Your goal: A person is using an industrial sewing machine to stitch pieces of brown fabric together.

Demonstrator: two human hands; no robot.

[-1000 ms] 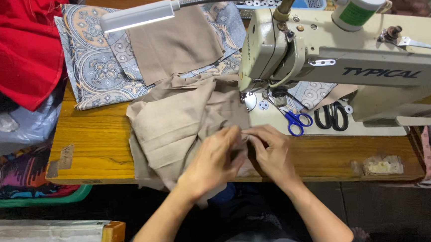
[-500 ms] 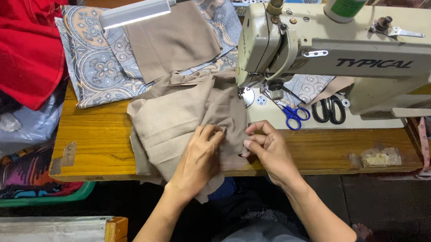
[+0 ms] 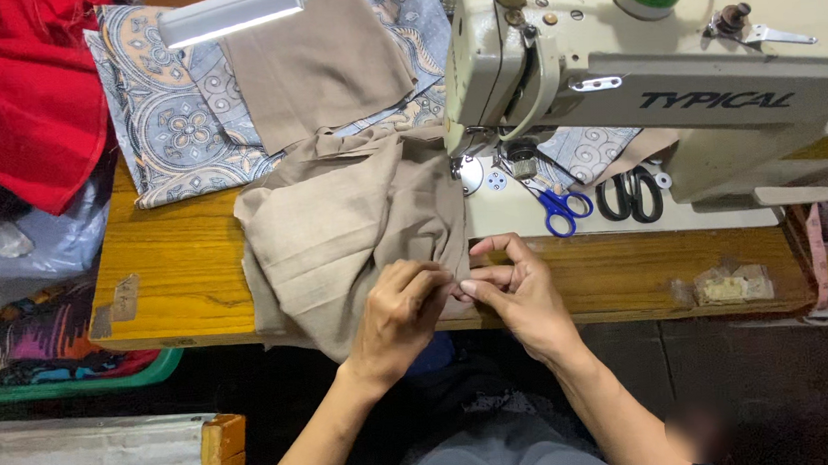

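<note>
Two hands are meeting at the near edge of the wooden surface (image 3: pixel 177 266), both working one spot on the beige cloth (image 3: pixel 337 228). The left hand (image 3: pixel 398 318) is pinching the cloth's near right edge, fingers pressed together on the fold. The right hand (image 3: pixel 518 293) is touching it fingertip to fingertip, fingers curled and nipping the same edge. The cloth is lying bunched just left of the cream sewing machine (image 3: pixel 635 85). Blue-handled scissors (image 3: pixel 556 205) and black scissors (image 3: pixel 630 195) are resting on the machine's bed, farther right.
</note>
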